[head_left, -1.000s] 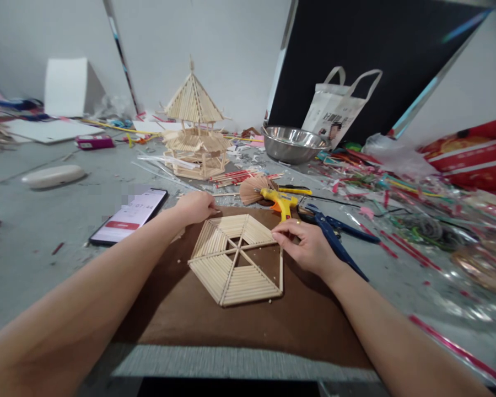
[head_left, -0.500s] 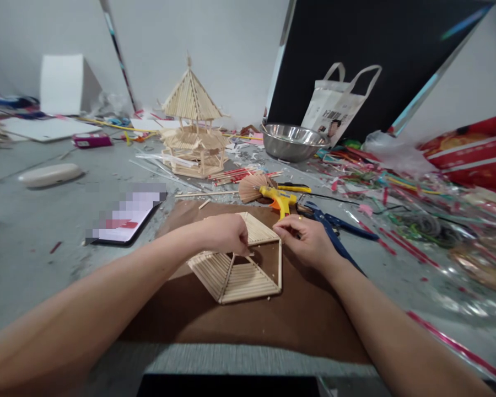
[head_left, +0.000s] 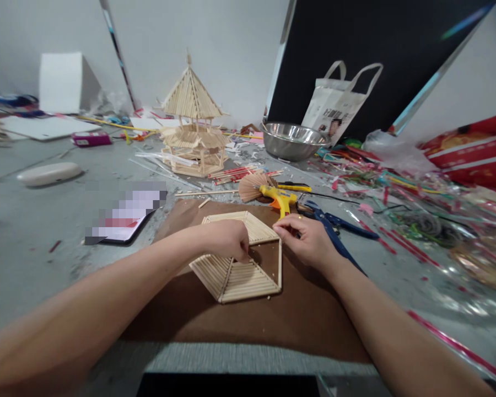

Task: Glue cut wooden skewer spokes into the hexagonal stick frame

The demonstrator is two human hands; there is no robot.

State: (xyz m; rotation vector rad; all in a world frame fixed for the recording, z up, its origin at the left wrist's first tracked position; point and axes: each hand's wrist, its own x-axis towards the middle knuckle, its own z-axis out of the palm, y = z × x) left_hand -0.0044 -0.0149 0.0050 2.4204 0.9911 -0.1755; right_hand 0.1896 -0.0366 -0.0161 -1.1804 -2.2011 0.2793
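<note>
A six-sided panel of thin wooden sticks [head_left: 250, 282] lies on a brown sheet [head_left: 248, 328], with its right-hand section lacking sticks. Over the panel's middle is my left hand [head_left: 231, 240], fingers closed and pointing down at the top edge of the front section; whatever they pinch is too small to make out. My right hand [head_left: 303, 237] rests at the panel's upper right corner, thumb and forefinger together near the frame. Just behind it lies a yellow glue gun [head_left: 281, 199]. Blue pliers [head_left: 334, 226] are beside my right hand.
A stick pagoda [head_left: 194, 124] stands at the back, left of a metal bowl [head_left: 293, 141]. A phone [head_left: 130, 218] and a white oval case [head_left: 49, 174] lie left. Plastic strips and wrappers [head_left: 430, 220] litter the right. A folded paper fan [head_left: 252, 187] sits behind the sheet.
My left hand has shifted slightly down, and the small pale stick seen at its fingertips no longer shows. My right hand stays in place.
</note>
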